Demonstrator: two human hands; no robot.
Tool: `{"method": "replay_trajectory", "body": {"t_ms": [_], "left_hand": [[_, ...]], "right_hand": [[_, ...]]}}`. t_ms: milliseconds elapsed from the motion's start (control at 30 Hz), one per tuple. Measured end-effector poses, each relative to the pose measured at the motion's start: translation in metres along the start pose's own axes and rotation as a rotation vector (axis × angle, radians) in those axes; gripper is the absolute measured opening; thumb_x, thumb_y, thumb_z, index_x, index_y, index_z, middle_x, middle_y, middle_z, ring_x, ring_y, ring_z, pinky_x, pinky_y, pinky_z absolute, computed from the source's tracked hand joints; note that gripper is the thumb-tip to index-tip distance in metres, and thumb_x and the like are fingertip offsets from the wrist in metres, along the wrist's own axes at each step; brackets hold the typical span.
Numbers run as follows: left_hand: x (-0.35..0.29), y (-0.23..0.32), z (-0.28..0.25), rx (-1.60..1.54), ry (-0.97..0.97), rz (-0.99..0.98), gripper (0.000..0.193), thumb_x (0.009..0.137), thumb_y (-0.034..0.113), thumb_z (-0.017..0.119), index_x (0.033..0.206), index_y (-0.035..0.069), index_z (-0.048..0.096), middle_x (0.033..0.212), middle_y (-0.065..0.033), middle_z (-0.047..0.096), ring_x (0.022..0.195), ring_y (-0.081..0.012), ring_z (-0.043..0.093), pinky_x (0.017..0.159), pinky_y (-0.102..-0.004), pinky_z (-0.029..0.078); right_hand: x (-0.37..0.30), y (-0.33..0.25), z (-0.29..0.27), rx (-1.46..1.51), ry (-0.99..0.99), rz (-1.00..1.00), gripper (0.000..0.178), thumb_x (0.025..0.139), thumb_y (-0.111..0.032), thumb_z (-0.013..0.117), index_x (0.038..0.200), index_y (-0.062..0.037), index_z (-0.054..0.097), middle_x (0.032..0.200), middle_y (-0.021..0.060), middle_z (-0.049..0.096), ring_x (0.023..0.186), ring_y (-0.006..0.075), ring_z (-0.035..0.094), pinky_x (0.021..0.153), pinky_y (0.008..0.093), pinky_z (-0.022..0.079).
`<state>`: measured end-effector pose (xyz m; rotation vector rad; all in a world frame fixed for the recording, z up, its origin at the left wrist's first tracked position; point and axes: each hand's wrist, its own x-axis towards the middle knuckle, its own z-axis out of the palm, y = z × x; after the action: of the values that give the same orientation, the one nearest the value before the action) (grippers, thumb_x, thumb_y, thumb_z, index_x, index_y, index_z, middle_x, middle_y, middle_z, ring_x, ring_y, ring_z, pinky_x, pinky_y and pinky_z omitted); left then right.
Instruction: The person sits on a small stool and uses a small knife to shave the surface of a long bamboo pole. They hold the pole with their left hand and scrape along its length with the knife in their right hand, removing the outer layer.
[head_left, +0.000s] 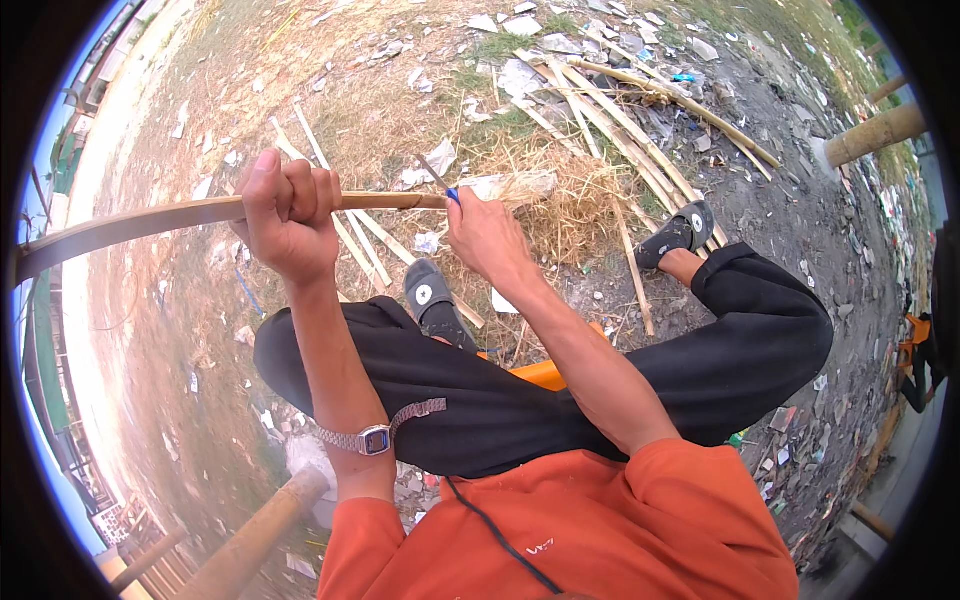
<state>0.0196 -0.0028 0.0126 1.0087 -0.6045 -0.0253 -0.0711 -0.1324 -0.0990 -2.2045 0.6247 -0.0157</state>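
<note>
My left hand (292,215) is closed around a long bamboo strip (150,222), which runs from the far left edge across to my right hand. Closed on the blue handle of a small knife (434,174), my right hand (490,238) sits at the strip's right end. The knife's thin blade points up and left, past the strip. A small dark nick or curl shows on the strip near the knife. My right fingers hide most of the handle, and whether they also pinch the strip's end cannot be made out.
Pale bamboo shavings (595,205) lie beyond my right hand. Several split bamboo strips (625,130) are piled farther off to the right, with other strips (345,220) behind my left hand. Bamboo poles (875,135) rise at the right and lower left. Litter covers the ground.
</note>
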Motion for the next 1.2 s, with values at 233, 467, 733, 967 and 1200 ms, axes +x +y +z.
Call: {"method": "replay_trajectory", "body": {"t_ms": [233, 467, 733, 967, 1200], "left_hand": [[-0.009, 0.002, 0.009, 0.01, -0.042, 0.0, 0.042, 0.092, 0.019, 0.04, 0.056, 0.015, 0.019, 0.045, 0.0035, 0.015, 0.038, -0.0071, 0.009, 0.038, -0.0278, 0.014], [-0.016, 0.002, 0.023, 0.016, -0.081, 0.0, 0.041, 0.092, 0.016, 0.04, 0.056, 0.015, 0.02, 0.045, 0.0033, 0.016, 0.037, -0.007, 0.01, 0.037, -0.0274, 0.014], [-0.014, 0.0, 0.027, 0.026, -0.02, 0.029, 0.041, 0.091, 0.016, 0.042, 0.057, 0.015, 0.02, 0.045, 0.0034, 0.016, 0.039, -0.0068, 0.01, 0.038, -0.027, 0.014], [-0.004, 0.004, 0.018, 0.039, 0.091, 0.062, 0.044, 0.091, 0.016, 0.045, 0.055, 0.015, 0.019, 0.046, 0.0045, 0.015, 0.04, -0.0069, 0.01, 0.039, -0.0277, 0.013], [-0.008, 0.003, 0.017, 0.023, 0.116, 0.061, 0.044, 0.091, 0.016, 0.047, 0.054, 0.016, 0.021, 0.045, 0.0044, 0.017, 0.04, -0.006, 0.011, 0.039, -0.0265, 0.013]], "right_hand": [[-0.033, 0.014, 0.012, -0.053, 0.014, 0.125, 0.027, 0.093, -0.026, 0.041, 0.098, -0.0007, 0.052, 0.081, 0.0299, 0.061, 0.083, 0.0451, 0.061, 0.074, 0.0532, 0.046], [-0.038, 0.03, 0.02, -0.05, 0.019, 0.124, 0.026, 0.092, -0.02, 0.041, 0.103, 0.0002, 0.051, 0.085, 0.0297, 0.061, 0.083, 0.0458, 0.061, 0.075, 0.0528, 0.047], [-0.03, 0.056, 0.051, 0.057, 0.206, 0.031, 0.025, 0.094, -0.024, 0.041, 0.095, -0.0009, 0.048, 0.068, 0.0291, 0.058, 0.067, 0.0476, 0.058, 0.062, 0.0544, 0.046], [-0.017, 0.021, 0.036, 0.102, 0.135, 0.024, 0.025, 0.094, -0.023, 0.039, 0.099, 0.0004, 0.047, 0.077, 0.03, 0.06, 0.076, 0.0481, 0.059, 0.069, 0.0536, 0.047], [-0.009, 0.087, 0.048, -0.066, 0.012, 0.25, 0.029, 0.093, -0.021, 0.04, 0.106, 0.0033, 0.049, 0.087, 0.028, 0.062, 0.087, 0.0446, 0.06, 0.075, 0.0511, 0.048]]}}
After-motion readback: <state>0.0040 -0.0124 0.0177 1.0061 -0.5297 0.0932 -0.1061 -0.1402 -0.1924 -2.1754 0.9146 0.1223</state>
